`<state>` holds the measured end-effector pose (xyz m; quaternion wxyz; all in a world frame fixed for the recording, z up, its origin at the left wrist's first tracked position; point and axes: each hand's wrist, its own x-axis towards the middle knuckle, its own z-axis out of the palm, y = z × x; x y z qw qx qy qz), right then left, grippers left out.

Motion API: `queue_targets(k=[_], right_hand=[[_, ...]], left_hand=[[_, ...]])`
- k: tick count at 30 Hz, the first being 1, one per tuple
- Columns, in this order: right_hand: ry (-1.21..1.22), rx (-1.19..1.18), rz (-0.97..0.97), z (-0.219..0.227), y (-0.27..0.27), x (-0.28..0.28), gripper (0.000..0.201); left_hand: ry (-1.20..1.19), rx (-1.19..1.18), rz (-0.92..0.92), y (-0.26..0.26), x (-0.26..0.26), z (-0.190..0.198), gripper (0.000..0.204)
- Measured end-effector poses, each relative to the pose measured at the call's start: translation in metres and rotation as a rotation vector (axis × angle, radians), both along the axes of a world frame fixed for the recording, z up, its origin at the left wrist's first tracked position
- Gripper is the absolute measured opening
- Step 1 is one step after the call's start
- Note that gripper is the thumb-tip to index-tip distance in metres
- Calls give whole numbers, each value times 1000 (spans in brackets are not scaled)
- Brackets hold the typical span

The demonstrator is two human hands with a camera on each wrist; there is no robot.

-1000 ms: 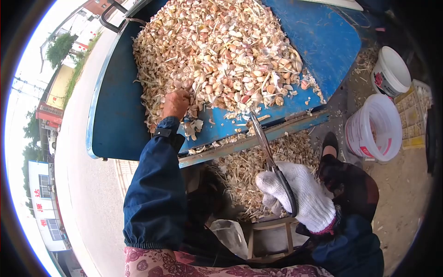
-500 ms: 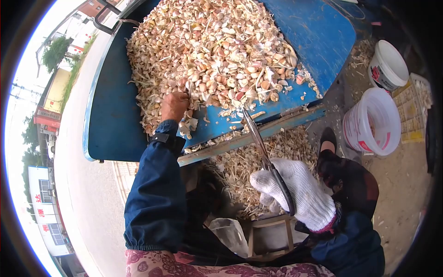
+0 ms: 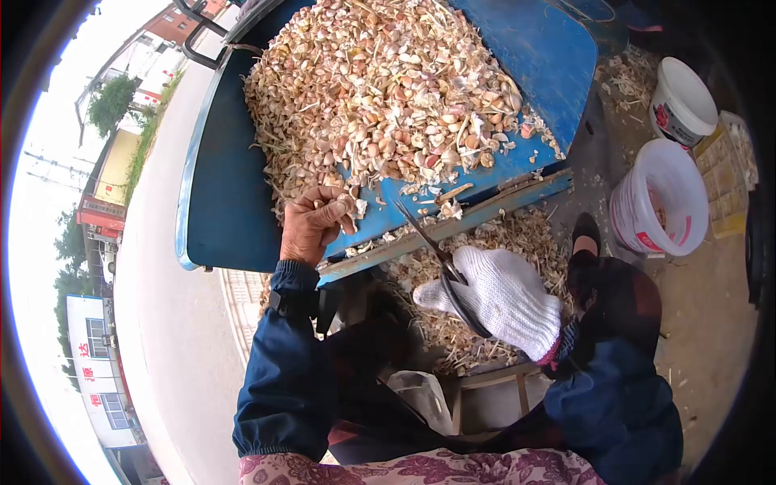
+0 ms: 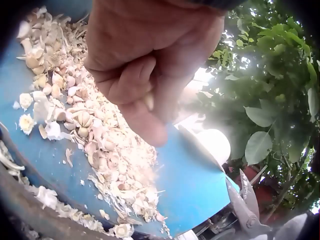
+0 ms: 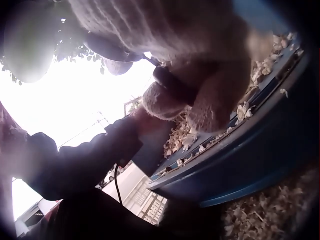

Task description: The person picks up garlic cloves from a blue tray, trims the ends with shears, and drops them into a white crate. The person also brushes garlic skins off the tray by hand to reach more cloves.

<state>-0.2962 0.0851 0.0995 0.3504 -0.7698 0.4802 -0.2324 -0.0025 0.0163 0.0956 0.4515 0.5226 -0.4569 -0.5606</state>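
We pinch a pale garlic piece [image 3: 349, 204] between the thumb and curled fingers of our bare left hand [image 3: 311, 224], its grip nearly closed, above the near edge of the blue metal tray [image 3: 222, 190]. Our gloved right hand [image 3: 508, 303] has its grip curled round the handles of the shears [image 3: 440, 255], whose blades stand apart near the piece. Behind them a heap of garlic cloves [image 3: 388, 93] lies on the tray; dry trimmings [image 3: 453, 331] cover the ground below, and two buckets [image 3: 659, 202] stand to the right.
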Motion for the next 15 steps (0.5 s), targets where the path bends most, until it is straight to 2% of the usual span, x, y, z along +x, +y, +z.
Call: queue_targets(k=[4,5,6,8,15], right_hand=[[67,-91,65,-7,7,1,66],[100,-192,136,-6,9,-3,58],[105,-187,141,-5,10,-2,58],[170,-151,100,-3,10,0,65],[270,-179,118,6,3,-1,64]], left_hand=[[117,-4,-18,39,-28,5,24],[126,18,-3,46,-34,7,24],[132,22,2,49,-39,8,24],[152,16,-9,54,-45,12,24],[75,100,-4,51,-51,17,26]])
